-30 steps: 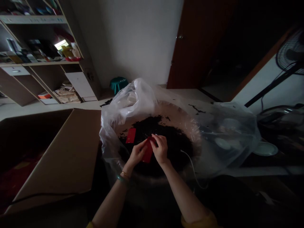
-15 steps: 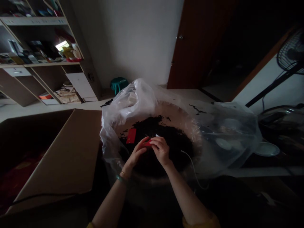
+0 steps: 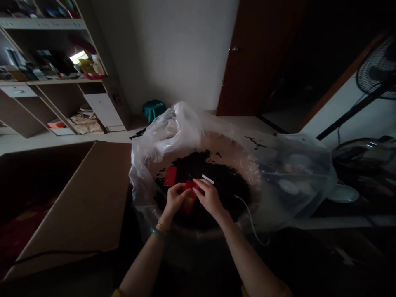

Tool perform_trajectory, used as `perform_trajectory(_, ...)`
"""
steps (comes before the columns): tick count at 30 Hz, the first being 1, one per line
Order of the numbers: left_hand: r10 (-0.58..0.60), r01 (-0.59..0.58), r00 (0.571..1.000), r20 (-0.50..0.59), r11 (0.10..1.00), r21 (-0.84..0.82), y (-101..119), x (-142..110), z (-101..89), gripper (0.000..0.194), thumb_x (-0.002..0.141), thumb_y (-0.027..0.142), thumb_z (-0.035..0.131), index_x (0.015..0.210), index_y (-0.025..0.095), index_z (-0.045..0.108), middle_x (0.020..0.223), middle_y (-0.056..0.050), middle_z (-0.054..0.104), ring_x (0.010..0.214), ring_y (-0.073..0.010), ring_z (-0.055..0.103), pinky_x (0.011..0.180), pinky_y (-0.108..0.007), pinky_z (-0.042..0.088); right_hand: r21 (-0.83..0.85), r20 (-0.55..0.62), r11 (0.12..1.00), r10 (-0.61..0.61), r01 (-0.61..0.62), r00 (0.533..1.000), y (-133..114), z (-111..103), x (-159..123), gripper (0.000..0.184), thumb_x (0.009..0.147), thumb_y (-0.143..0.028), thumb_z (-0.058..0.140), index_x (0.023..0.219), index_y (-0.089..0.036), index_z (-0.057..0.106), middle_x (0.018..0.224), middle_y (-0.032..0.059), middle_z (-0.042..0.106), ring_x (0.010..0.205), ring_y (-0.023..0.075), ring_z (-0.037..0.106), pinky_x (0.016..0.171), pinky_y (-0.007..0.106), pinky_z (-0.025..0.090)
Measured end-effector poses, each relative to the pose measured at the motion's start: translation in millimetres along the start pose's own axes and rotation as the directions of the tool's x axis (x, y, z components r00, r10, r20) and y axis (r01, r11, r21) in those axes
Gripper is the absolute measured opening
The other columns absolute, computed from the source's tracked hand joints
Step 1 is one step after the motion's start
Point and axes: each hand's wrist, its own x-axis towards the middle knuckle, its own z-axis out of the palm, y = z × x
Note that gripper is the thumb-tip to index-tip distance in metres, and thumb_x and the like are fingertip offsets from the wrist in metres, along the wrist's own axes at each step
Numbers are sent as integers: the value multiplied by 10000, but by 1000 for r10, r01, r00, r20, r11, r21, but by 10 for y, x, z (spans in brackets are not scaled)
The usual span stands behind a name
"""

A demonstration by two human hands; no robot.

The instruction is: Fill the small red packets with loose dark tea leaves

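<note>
Before a grey wall (image 3: pixel 185 53), over dark flakes (image 3: pixel 229 181) in a plastic-lined basin (image 3: pixel 224 144), the left hand (image 3: pixel 173 201) and right hand (image 3: pixel 213 201) pinch a red packet (image 3: pixel 189 203) near its far edge, best held lightly against creasing.

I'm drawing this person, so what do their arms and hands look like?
The left hand and right hand have no gloves. The left wrist wears a round green bangle and a thin gold-coloured bracelet. I see nothing on the right wrist. A bit of yellow sleeve shows at the bottom.
</note>
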Motion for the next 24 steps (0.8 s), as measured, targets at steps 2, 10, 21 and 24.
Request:
perform_trajectory(2, 7, -7, 1000, -26, 1000, 4, -1, 0, 3, 292, 585, 368, 781, 761, 146, 710, 696, -28, 712, 604, -146, 617, 585, -237, 501, -108, -42, 993, -58, 53, 997, -25, 49, -10, 295, 877, -191, 531, 1144, -234, 647, 961, 83, 689, 908, 214, 640, 823, 377, 549)
perform_trajectory(10, 18, -16, 998, -65, 999, 34, -23, 9, 5, 246, 587, 324, 768, 759, 155, 720, 662, -15, 703, 561, -123, 588, 543, -214, 480, -244, -154, 965, -137, 96, 979, -111, 77, -42, 167, 866, -172, 558, 953, -227, 690, 906, 80, 630, 878, 215, 567, 762, 381, 525)
perform_trajectory(21, 46, -38, 995, -91, 995, 91, -4, 24, -22, 290, 619, 349, 764, 837, 161, 727, 732, -38, 729, 651, -157, 650, 633, -249, 522, -85, -29, 996, 31, -34, 999, 130, -251, 95, 111, 831, -204, 577, 792, -190, 680, 717, 52, 655, 657, 175, 605, 614, 295, 517)
perform_trajectory(24, -20, 8, 989, -148, 997, -81, -49, 64, -43, 321, 616, 386, 766, 827, 149, 724, 771, -47, 738, 686, -168, 667, 659, -266, 541, 3, -93, 980, 197, -198, 976, 180, -271, 34, 160, 815, -282, 576, 800, -191, 707, 709, 50, 672, 582, 164, 614, 552, 277, 506)
